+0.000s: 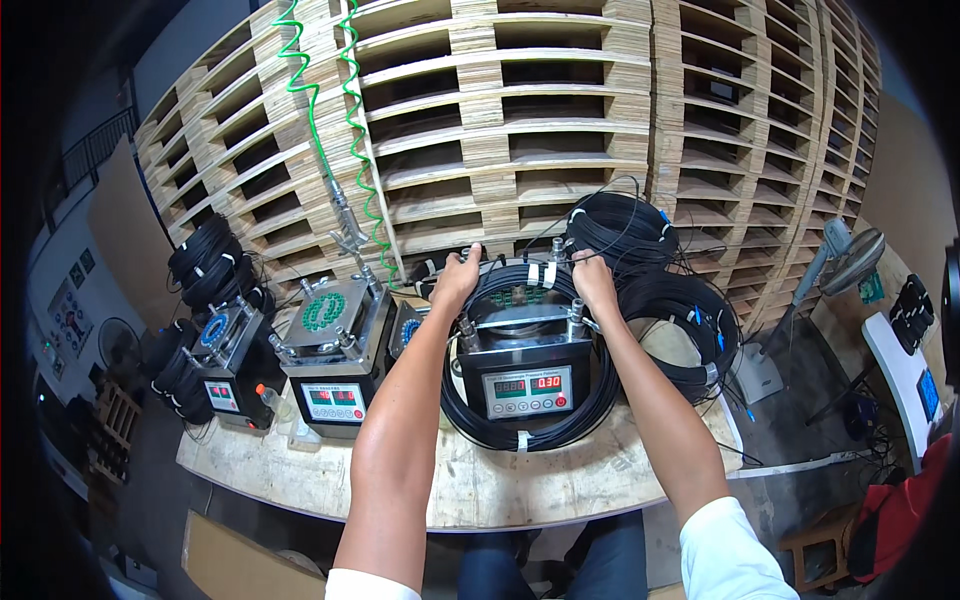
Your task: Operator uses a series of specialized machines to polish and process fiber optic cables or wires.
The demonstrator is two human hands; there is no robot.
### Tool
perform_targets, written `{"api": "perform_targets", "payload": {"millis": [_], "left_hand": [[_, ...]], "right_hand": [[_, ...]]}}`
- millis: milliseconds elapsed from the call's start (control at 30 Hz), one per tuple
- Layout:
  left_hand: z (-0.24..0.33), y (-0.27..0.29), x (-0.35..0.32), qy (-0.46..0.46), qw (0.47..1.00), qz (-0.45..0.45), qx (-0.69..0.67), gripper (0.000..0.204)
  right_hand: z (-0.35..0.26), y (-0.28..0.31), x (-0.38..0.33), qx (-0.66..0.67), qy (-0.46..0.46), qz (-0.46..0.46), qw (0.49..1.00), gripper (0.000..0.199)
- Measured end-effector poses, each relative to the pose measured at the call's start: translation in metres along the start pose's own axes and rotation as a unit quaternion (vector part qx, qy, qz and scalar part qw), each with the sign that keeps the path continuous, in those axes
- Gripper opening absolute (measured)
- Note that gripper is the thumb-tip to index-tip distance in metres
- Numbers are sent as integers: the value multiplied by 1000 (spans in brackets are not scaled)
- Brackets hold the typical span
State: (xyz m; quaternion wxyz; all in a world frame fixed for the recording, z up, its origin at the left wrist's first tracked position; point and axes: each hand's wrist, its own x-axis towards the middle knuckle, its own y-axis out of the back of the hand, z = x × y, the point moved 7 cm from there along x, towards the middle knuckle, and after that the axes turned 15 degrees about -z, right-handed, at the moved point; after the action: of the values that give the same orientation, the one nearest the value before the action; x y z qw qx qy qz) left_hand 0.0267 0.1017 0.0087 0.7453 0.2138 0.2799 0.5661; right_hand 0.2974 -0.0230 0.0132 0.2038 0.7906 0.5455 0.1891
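Note:
A polishing machine (530,366) with a black body, red-lit display and metal top plate stands before me. A large coil of black cable (520,440), bound with white tags, loops around it. My left hand (459,280) is closed behind the machine's far left corner, thumb raised. At the far right corner, my right hand (594,284) is closed too, beside a metal post (558,250). Black cable runs close to both hands, but what their fingers hold is hidden.
Two similar machines (332,340) (228,350) stand to the left, with a small orange-capped bottle (268,395) between them. More black cable coils (620,232) lie at right. Stacked wooden pallets (480,120) rise behind the wooden table (320,478). A green coiled air hose (312,105) hangs down. A fan (850,255) stands at right.

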Motion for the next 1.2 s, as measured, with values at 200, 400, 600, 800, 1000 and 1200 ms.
{"api": "perform_targets", "payload": {"millis": [200,400,600,800,1000,1200], "left_hand": [[9,-1,-13,15,1000,7,24,86],[8,1,-15,17,999,12,28,85],[20,-5,-23,6,1000,14,22,83],[16,8,-34,15,999,40,28,77],[15,13,-42,-3,996,77,36,69],[32,3,-47,-43,993,102,49,64]], "right_hand": [[1,5,-4,-2,-6,6,1000,40],[2,3,0,-3,1,8,1000,38],[31,10,25,62,56,-21,996,37],[46,5,41,329,-82,-149,929,32],[36,-13,86,232,-139,-120,955,60],[62,-27,131,356,-15,-163,920,29]]}}
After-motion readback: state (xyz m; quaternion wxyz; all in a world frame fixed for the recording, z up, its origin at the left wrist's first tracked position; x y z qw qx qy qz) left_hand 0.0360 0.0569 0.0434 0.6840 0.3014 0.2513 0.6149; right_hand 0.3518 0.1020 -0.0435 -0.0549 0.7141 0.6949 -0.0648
